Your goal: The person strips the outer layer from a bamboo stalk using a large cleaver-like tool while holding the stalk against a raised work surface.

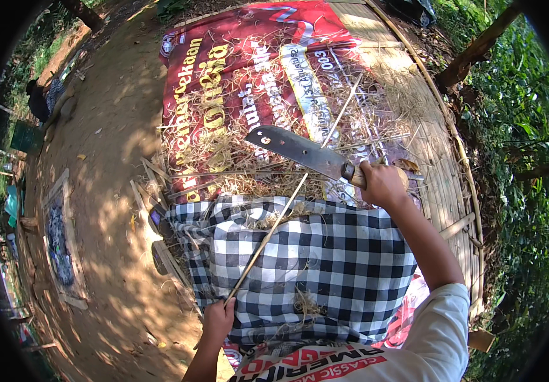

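My right hand point(382, 184) grips the wooden handle of a broad dark machete point(300, 151), its wide blade pointing left over the banner. In my left hand point(218, 318), low in the view, is the near end of a long thin bamboo strip point(263, 245). The strip slants up and to the right, over the black-and-white checkered cloth point(344, 254) on my lap, and crosses behind the blade. Its far end reaches above the red banner. Curly shavings point(236, 153) lie scattered over the banner, and a few small tufts rest on the cloth.
The red printed banner point(185, 76) covers part of a bamboo slat platform point(443, 172). Split bamboo pieces point(150, 191) lie at its left edge. A framed pit point(61, 239) is in the dirt ground farther left, and another person point(39, 99) is at the far left. Green plants grow on the right.
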A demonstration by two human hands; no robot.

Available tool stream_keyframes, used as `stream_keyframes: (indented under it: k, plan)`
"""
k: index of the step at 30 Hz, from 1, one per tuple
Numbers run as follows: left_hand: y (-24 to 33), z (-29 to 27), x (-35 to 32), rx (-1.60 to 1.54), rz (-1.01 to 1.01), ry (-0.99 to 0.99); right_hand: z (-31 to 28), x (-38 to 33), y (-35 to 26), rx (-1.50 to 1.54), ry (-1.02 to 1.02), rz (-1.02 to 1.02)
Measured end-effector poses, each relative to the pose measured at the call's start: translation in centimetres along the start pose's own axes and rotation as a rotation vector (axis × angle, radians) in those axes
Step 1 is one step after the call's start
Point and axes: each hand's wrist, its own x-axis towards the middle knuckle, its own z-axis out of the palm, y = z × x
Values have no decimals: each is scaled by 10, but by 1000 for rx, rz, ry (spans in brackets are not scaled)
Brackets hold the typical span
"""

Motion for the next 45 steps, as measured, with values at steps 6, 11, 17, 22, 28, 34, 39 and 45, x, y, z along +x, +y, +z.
stream_keyframes:
  k: [6, 11, 17, 22, 28, 34, 39, 45]
  plan:
    - [-7, 8, 1, -70, 13, 24, -5, -22, -49, 63, 87, -222]
    - [8, -2, -1, -63, -10, 26, 10, -6, -7, -91, 238, -331]
    - [-1, 3, 3, -8, 16, 20, -4, -1, 3, 67, 168, -25]
    - [-6, 7, 2, -56, 24, 13, 1, -19, -46, -21, 184, -329]
    - [7, -2, 3, -27, 8, -9, 2, 9, 19, -28, 195, -120]
    - [4, -1, 5, -33, -1, -8, -12, 13, 13, 58, 76, 73]
    - [-3, 5, 3, -72, 31, 19, -3, 5, -1, -17, 159, -158]
    - [-2, 2, 6, -20, 27, 9, -24, 25, 64, -33, 111, 135]
